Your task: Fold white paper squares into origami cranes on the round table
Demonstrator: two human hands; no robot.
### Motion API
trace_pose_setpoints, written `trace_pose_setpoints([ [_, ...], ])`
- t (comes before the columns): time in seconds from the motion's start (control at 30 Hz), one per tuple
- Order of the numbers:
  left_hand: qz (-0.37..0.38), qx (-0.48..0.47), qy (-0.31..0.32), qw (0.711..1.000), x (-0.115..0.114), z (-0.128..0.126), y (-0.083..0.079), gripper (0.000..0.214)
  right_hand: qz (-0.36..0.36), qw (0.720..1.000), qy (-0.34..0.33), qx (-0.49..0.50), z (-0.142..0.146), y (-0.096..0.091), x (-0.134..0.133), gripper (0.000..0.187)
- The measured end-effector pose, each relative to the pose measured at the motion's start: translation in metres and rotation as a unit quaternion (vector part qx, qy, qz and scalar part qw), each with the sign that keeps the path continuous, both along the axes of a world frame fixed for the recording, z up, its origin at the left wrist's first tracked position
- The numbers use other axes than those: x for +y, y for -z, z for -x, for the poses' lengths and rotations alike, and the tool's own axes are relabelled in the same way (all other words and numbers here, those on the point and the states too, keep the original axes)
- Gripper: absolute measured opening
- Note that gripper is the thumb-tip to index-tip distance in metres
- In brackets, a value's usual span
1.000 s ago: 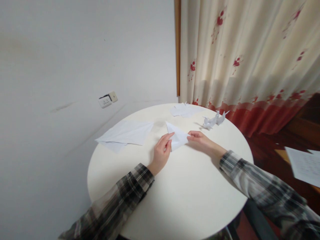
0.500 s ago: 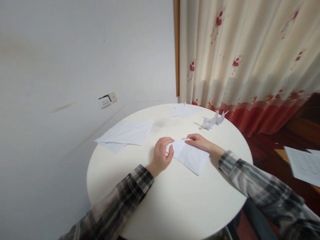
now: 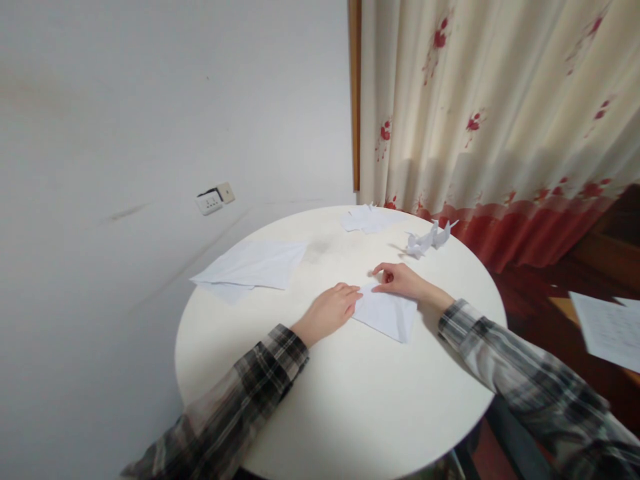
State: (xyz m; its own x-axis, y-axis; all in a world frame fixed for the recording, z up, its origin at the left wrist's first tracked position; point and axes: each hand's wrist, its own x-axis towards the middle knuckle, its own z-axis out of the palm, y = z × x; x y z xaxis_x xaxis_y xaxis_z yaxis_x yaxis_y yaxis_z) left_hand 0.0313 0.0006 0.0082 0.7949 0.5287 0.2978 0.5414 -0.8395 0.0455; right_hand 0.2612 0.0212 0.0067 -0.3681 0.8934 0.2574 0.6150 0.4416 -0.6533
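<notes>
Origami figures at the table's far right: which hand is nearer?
Right. The right hand is on the near side of the origami figures, slightly left, not touching; the left hand is farther off, on the left end of the folded paper.

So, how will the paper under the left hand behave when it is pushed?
The paper is probably light, as it looks thin. It may pivot rather than slide, because the left hand rests on one end.

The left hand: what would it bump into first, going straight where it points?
Probably the right hand; the left hand, touching the folded white paper, points toward it, though depth is hard to judge.
</notes>
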Motion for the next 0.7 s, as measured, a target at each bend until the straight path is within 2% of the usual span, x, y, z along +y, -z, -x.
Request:
trace_pose_setpoints([
  [0.1,-0.029,0.051,-0.017,0.998,-0.005,-0.002,-0.009,0.024,0.002,1.000,0.002,-0.021,-0.005,-0.001,0.002,0.041],
  [0.2,-0.054,0.092,-0.061,0.992,-0.011,-0.005,-0.015,0.019,0.003,0.999,0.007,-0.038,-0.009,0.000,0.004,0.043],
  [0.4,-0.074,0.118,-0.114,0.984,-0.017,-0.008,-0.020,0.023,-0.008,0.998,0.054,-0.042,-0.010,0.005,0.006,0.046],
  [0.6,-0.067,0.084,-0.089,0.990,-0.013,-0.007,-0.012,0.017,-0.076,0.995,0.059,-0.011,-0.005,0.006,0.004,0.035],
  [0.7,-0.044,0.062,-0.039,0.996,-0.009,-0.006,-0.002,0.031,-0.099,0.992,0.070,0.022,-0.001,0.003,0.002,0.034],
])
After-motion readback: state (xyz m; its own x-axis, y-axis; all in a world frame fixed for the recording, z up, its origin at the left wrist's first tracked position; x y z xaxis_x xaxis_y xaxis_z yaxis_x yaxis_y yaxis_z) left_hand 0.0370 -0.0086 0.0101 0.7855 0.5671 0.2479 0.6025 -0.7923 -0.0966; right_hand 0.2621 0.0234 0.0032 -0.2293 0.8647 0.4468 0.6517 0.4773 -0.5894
